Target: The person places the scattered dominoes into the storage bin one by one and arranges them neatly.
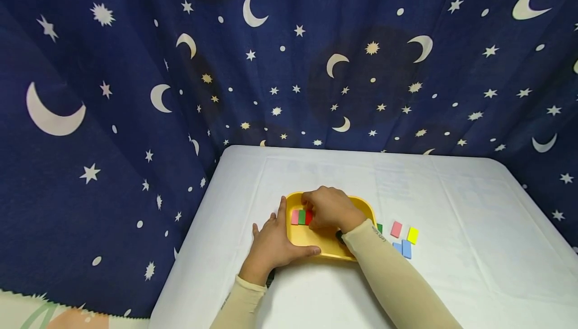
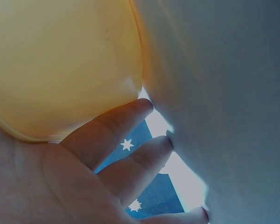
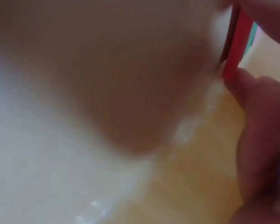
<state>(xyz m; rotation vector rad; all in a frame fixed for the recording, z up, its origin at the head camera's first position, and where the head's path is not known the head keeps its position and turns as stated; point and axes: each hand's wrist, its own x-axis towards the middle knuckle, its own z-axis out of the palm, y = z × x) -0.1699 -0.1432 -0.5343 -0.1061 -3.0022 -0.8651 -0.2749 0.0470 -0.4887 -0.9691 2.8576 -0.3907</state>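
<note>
Red block (image 1: 309, 217), apparently third in a pink-and-green row (image 1: 301, 217) inside the yellow tray (image 1: 311, 239), is sitting pinched in the right hand (image 1: 331, 209); the left hand (image 1: 273, 243), fingers straight, is touching the rim. Loose blocks (image 1: 407, 249), seemingly left to add, are lying on the table (image 1: 456, 274).

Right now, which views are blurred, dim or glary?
Head: bright, with the yellow tray reasonably clear. Left wrist: dim on the left hand, with glaring white patches beyond it. Right wrist: heavily blurred at left, small highlights lower left, the red tile clearer.
</note>
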